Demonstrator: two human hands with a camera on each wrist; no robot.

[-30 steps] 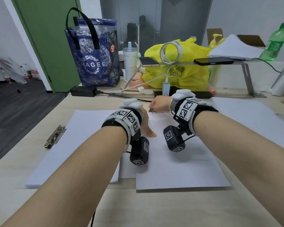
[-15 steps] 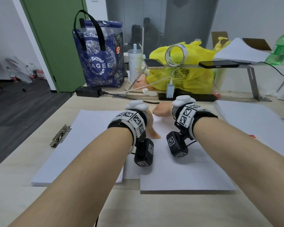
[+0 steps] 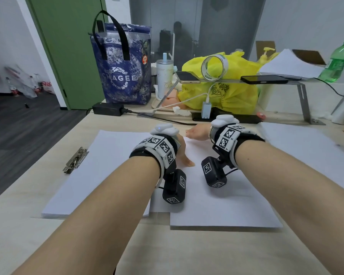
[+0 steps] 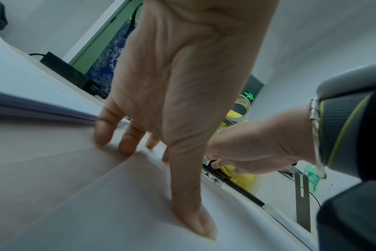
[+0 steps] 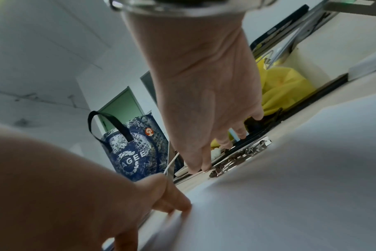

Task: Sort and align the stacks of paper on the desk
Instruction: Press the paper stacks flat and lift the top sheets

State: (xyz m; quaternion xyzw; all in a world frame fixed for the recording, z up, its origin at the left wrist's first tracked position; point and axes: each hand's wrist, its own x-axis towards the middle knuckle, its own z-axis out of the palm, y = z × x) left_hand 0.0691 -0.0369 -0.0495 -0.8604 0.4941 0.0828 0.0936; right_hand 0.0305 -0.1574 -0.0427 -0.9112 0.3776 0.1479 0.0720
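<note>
Three stacks of white paper lie on the surface, plus a fourth pile up on the metal shelf. The left stack has a metal clip at its left edge; the middle stack overlaps the left one's right edge; the right stack lies apart, beyond the right forearm. The left hand rests on the middle stack near its far left corner, fingers spread and nearly straight, thumb and fingertips pressing the sheets. The right hand reaches over the same stack's far edge, fingers extended, tips touching a second metal clip there; whether it grips the clip is unclear.
</note>
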